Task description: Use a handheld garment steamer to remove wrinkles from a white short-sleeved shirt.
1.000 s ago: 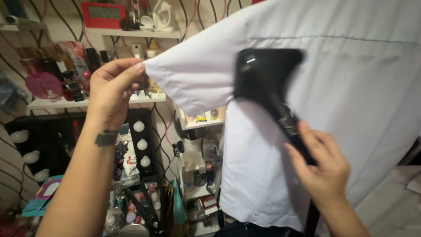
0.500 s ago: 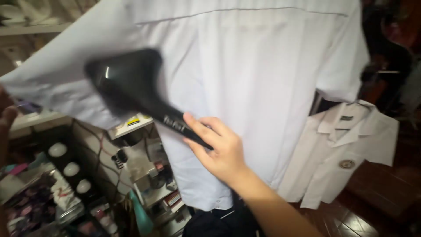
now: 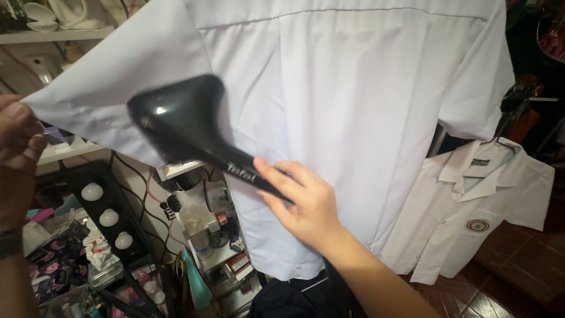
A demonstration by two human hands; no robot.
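A white short-sleeved shirt [image 3: 353, 106] hangs upright and fills most of the view. My left hand [image 3: 16, 153] pinches the hem of its left sleeve [image 3: 106, 88] and pulls it out sideways. My right hand [image 3: 306, 203] grips the handle of a black garment steamer head [image 3: 176, 118], whose wide face rests against the sleeve near the armpit.
A second white shirt with a collar and round badge [image 3: 471, 206] hangs lower right. A black mirror frame with round bulbs [image 3: 109, 217] and shelves crowded with bottles and boxes [image 3: 212, 235] stand lower left. Dark wooden floor [image 3: 518, 271] shows at the right.
The view swung right, then settled. The steamer head stays on the sleeve, shifted slightly right. My left hand came back into view at the left edge, still holding the sleeve hem.
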